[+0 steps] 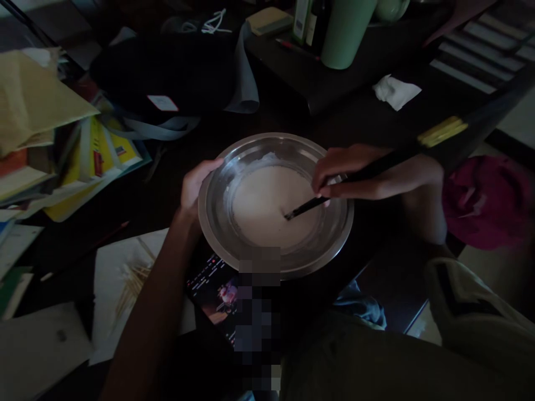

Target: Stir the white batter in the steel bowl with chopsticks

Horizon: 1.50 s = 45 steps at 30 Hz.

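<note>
My left hand (196,186) has its grip closed on the rim of the steel bowl (334,234), which sits on the dark bench (167,195) in front of me. My right hand (346,175) pinches the chopsticks (307,207), tips down in the white batter (267,209) at the bowl's middle. A green cup (345,33) stands well beyond.

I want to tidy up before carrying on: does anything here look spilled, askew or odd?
Nothing has spilled: the white mixture sits inside the round steel bowl, steadied by the left hand while the right hand dips dark chopsticks. Oddly, the bowl rests partly over a lit phone screen.
</note>
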Motion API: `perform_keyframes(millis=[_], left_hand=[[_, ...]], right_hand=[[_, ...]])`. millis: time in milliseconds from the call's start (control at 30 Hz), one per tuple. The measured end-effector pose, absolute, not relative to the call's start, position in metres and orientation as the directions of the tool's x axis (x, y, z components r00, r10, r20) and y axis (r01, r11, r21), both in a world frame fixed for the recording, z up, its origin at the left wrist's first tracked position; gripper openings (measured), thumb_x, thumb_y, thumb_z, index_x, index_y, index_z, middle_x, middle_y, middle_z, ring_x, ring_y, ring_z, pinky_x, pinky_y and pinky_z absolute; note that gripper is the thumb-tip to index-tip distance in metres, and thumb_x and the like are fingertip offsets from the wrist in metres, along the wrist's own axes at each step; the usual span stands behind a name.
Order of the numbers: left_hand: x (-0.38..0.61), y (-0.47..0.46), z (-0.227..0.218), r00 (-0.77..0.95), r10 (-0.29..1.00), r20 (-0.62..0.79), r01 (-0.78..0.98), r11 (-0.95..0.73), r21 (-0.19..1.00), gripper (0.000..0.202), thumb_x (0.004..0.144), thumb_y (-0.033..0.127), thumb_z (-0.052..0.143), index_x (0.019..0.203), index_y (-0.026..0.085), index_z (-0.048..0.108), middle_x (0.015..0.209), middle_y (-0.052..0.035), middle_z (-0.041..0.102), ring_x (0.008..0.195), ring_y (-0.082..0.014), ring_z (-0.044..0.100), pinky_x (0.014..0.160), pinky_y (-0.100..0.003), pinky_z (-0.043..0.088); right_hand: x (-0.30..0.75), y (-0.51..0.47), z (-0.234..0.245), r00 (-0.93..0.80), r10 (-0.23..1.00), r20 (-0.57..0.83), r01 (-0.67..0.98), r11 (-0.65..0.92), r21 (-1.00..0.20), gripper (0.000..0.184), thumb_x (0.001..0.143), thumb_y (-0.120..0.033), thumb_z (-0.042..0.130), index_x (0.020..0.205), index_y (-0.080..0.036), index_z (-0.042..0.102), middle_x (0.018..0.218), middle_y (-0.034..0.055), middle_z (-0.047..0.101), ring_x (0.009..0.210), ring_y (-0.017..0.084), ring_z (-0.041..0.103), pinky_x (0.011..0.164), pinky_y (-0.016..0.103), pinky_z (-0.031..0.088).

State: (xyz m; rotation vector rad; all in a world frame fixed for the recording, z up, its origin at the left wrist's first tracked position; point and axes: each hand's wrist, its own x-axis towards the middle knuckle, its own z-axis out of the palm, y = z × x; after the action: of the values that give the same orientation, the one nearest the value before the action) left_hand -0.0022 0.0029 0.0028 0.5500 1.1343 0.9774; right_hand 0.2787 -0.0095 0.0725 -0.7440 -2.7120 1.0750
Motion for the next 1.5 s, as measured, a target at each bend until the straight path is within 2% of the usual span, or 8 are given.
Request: perform_keyframes(millis=[267,533,700,800,900,1167,1367,1500], left_hand=[[-0.003,0.005,0.0,0.096,0.875,-0.475,-0.352,0.476,0.806,0.022,0.086,0.03,0.052,0.076,0.017,0.067,0.058,-0.001,0.067,0.076,-0.0209,0.072,0.074,-0.033,0.059],[-0.001,0.003,0.003,0.114,0.882,-0.457,-0.394,0.463,0.794,0.018,0.084,0.027,0.054,0.077,0.017,0.068,0.064,-0.0027,0.069,0.079,-0.0224,0.072,0.077,-0.035,0.058],[-0.002,0.004,0.002,0.1,0.884,-0.457,-0.382,0.458,0.803,0.021,0.084,0.028,0.056,0.068,0.017,0.065,0.055,-0.0004,0.063,0.061,-0.016,0.066,0.068,-0.028,0.054],[-0.002,0.005,0.002,0.068,0.88,-0.471,-0.366,0.461,0.808,0.024,0.085,0.026,0.055,0.065,0.016,0.064,0.052,0.0013,0.061,0.049,-0.0108,0.057,0.059,-0.024,0.051],[-0.001,0.007,0.002,0.072,0.879,-0.472,-0.385,0.461,0.799,0.023,0.086,0.024,0.052,0.07,0.015,0.066,0.052,0.0014,0.061,0.055,-0.0133,0.062,0.065,-0.027,0.054],[0.0,0.0,0.005,0.083,0.883,-0.463,-0.39,0.456,0.8,0.025,0.087,0.025,0.052,0.068,0.016,0.065,0.055,0.0004,0.062,0.068,-0.0163,0.067,0.071,-0.028,0.056],[-0.001,0.002,0.005,0.075,0.877,-0.474,-0.374,0.465,0.802,0.023,0.087,0.026,0.054,0.071,0.018,0.068,0.056,-0.0004,0.063,0.066,-0.0167,0.067,0.069,-0.028,0.055],[-0.002,0.003,0.003,0.127,0.878,-0.461,-0.373,0.473,0.798,0.022,0.086,0.028,0.053,0.074,0.021,0.069,0.057,-0.0023,0.064,0.069,-0.0204,0.068,0.066,-0.031,0.056]], right_hand=[[0.272,-0.014,0.066,-0.769,0.638,0.028,0.505,0.634,-0.585,0.028,0.099,-0.041,0.048,0.104,-0.018,0.064,0.098,0.0044,0.069,0.09,0.016,0.06,0.085,0.032,0.042],[0.267,-0.01,0.059,-0.879,0.477,0.005,0.347,0.646,-0.68,0.029,0.098,-0.041,0.051,0.104,-0.016,0.064,0.1,0.0067,0.068,0.093,0.016,0.06,0.081,0.029,0.044],[0.277,-0.009,0.066,-0.779,0.627,0.022,0.482,0.619,-0.62,0.024,0.097,-0.037,0.051,0.103,-0.018,0.065,0.103,0.0081,0.067,0.095,0.019,0.059,0.087,0.035,0.044],[0.282,-0.008,0.071,-0.846,0.533,-0.01,0.407,0.634,-0.657,0.021,0.097,-0.035,0.052,0.097,-0.018,0.064,0.093,0.0063,0.068,0.087,0.017,0.06,0.083,0.032,0.045],[0.272,-0.008,0.063,-0.912,0.41,0.016,0.276,0.642,-0.715,0.022,0.097,-0.036,0.053,0.098,-0.016,0.064,0.092,0.005,0.068,0.088,0.014,0.061,0.08,0.028,0.046],[0.281,-0.008,0.073,-0.74,0.673,0.004,0.535,0.592,-0.602,0.021,0.097,-0.034,0.051,0.097,-0.018,0.064,0.09,0.0051,0.07,0.084,0.016,0.061,0.076,0.03,0.045],[0.273,-0.009,0.07,-0.878,0.474,-0.069,0.373,0.587,-0.719,0.025,0.097,-0.037,0.052,0.095,-0.016,0.066,0.085,0.0044,0.071,0.083,0.014,0.064,0.073,0.027,0.047],[0.266,-0.011,0.062,-0.809,0.586,0.05,0.419,0.633,-0.651,0.023,0.095,-0.039,0.057,0.1,-0.018,0.065,0.096,0.0038,0.071,0.088,0.016,0.062,0.078,0.029,0.046]])
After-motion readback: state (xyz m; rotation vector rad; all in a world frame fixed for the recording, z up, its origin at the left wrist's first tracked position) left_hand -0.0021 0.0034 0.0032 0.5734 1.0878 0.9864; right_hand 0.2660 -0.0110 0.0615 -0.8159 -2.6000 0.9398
